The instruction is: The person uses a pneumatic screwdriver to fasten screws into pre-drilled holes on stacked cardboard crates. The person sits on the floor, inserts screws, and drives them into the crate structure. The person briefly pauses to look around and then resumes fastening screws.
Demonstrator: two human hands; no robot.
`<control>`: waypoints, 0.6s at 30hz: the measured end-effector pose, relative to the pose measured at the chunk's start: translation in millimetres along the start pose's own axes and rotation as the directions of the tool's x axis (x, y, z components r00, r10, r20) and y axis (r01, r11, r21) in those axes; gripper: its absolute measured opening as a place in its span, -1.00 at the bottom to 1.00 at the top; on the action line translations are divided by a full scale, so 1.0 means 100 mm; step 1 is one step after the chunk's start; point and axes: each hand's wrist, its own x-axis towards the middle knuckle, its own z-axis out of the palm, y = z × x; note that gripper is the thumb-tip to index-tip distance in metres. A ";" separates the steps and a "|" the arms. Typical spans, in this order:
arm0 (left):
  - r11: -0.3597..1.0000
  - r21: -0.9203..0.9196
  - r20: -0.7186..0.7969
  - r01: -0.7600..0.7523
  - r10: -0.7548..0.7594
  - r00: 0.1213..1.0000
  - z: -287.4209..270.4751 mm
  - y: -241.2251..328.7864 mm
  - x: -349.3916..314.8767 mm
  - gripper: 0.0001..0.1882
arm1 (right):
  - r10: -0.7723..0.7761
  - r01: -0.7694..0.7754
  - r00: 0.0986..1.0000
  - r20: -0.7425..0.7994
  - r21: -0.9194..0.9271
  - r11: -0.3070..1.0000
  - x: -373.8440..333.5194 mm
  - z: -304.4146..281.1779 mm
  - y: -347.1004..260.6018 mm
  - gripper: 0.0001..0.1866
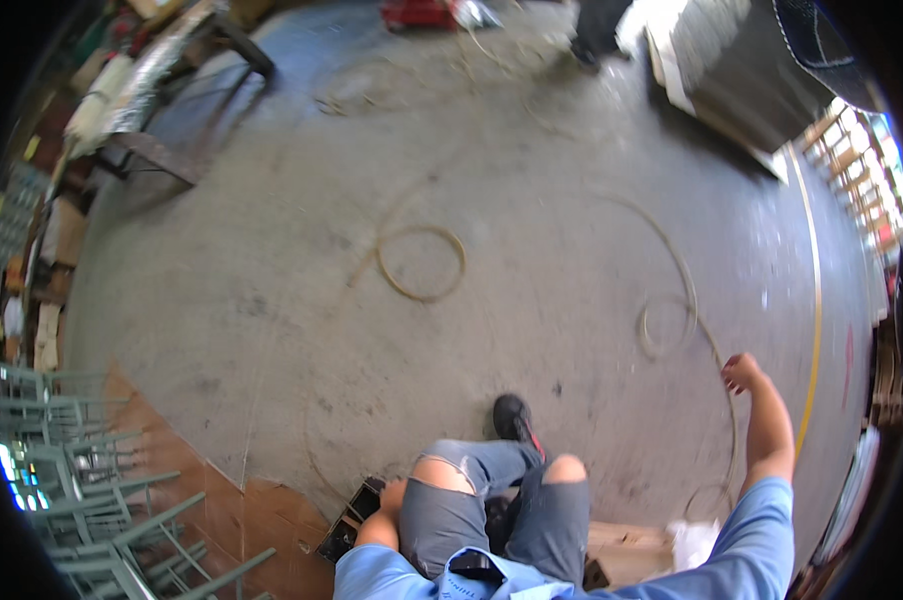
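Observation:
My left hand is low beside my left thigh, against a black boxy tool with a framed, open-looking side. Its fingers look closed at the tool's edge, though part of the grip is hidden. Out to the right, my right hand hangs in the air with loosely bent fingers slightly apart, and nothing shows in it. Past that hand runs a thin yellowish hose, seen just behind the fingers; I cannot make out any contact. One shoe is forward on the concrete floor.
A looped hose lies mid-floor, with more tangled hose farther off. Green metal frames stand on brown sheeting at lower left. A metal-legged bench is at far left, a large panel and another person's legs at far right.

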 end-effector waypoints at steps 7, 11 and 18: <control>0.778 -0.610 0.141 0.153 -0.083 0.987 -1.42 0.67 -1.09 -0.62 | -0.255 0.227 0.967 -0.027 0.547 0.806 -0.64 0.58 -2.44 -0.85; 0.484 -0.767 0.351 0.422 -0.235 0.906 -2.28 0.52 -2.00 -0.63 | -0.509 0.304 0.730 0.456 0.451 0.839 -2.71 1.16 -3.86 -0.65; 0.806 -0.508 0.171 0.303 -0.251 0.953 -3.37 -0.27 -3.35 -0.63 | -0.525 0.501 0.409 0.746 0.298 0.813 -4.60 0.76 -4.97 -0.59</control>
